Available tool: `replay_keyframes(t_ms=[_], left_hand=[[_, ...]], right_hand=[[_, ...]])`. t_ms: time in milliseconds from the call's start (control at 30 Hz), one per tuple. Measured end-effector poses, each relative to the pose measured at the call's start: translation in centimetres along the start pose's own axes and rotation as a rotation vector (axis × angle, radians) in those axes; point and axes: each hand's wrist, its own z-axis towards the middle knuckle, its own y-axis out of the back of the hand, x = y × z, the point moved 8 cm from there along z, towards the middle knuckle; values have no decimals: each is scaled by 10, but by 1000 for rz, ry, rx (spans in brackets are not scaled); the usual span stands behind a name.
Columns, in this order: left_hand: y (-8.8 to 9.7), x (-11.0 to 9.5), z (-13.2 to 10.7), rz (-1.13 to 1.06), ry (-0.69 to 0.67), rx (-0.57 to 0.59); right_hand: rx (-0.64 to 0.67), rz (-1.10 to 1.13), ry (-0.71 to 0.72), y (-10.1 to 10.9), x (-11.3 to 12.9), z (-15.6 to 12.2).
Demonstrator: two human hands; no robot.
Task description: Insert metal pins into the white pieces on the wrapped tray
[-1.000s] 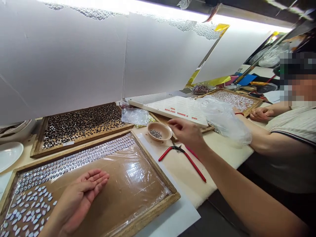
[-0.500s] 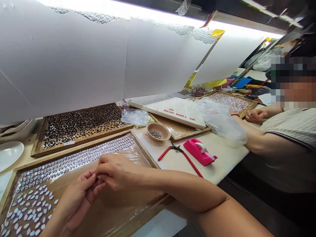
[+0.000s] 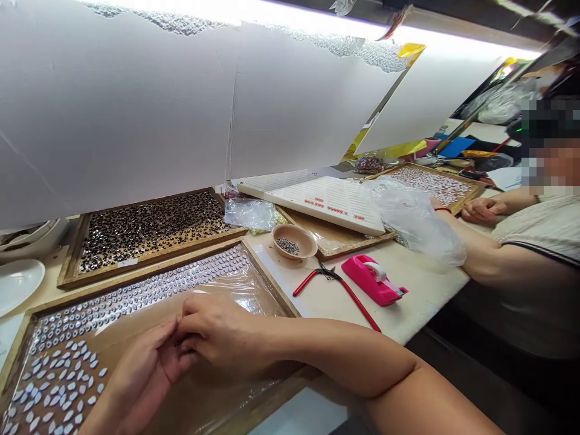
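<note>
The cupped left hand [image 3: 147,368] is now met by the right hand [image 3: 217,329], come over from near the bowl [image 3: 307,243], so the work sits between them; their fingers bunch together, hiding any grip. Below, the tray [image 3: 272,278] carries pale leaf-shaped pieces [image 3: 55,399]; rightward on the bench [image 3: 324,305], the bowl contains small metallic bits [image 3: 287,245].

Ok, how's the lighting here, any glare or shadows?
Head view: the light strip along the top is blown out to white; the plastic film shows bright glare; shadow falls below the right hand; the lower right corner is dark.
</note>
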Motion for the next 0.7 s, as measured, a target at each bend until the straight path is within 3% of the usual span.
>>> replay_keyframes(t_ms=[367, 700], left_hand=[[0, 3, 1, 16, 6, 32], [-2, 8, -2, 42, 50, 55]], right_hand=[[-97, -23, -1, 2, 0, -2], [-109, -80, 111, -12, 3, -5]])
